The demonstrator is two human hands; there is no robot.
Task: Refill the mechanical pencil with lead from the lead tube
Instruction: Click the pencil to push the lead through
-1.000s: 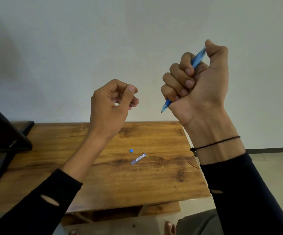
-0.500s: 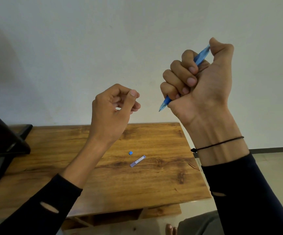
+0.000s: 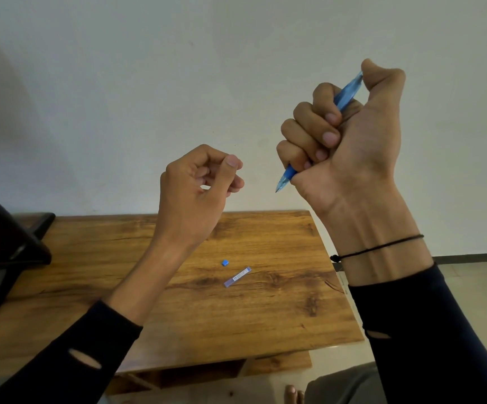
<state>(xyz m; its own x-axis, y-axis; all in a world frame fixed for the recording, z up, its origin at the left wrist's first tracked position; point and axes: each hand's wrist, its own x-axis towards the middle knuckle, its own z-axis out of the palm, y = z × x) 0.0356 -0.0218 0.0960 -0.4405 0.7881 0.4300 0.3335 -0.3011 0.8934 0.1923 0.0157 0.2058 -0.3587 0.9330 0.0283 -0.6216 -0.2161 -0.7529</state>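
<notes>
two hands raised; since a second ago our left hand (image 3: 198, 193) dropped slightly, grip curled, contents unclear. right hand (image 3: 350, 132) fists the mechanical pencil (image 3: 348, 93). lead tube (image 3: 237, 277) lies on desk (image 3: 265, 316) at six o'clock, untouched.

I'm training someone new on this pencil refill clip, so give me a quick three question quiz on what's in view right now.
1. True or false: the lead tube lies on the wooden table.
2. Which hand grips the blue mechanical pencil? A left, B right, C neither.
3. What small blue thing sits just beside the tube?

Key: 1 true. 2 B, the right hand fists it, tip pointing down, thumb on its top end. 3 a small blue cap. The left hand shows nothing visible in its pinch.
</notes>
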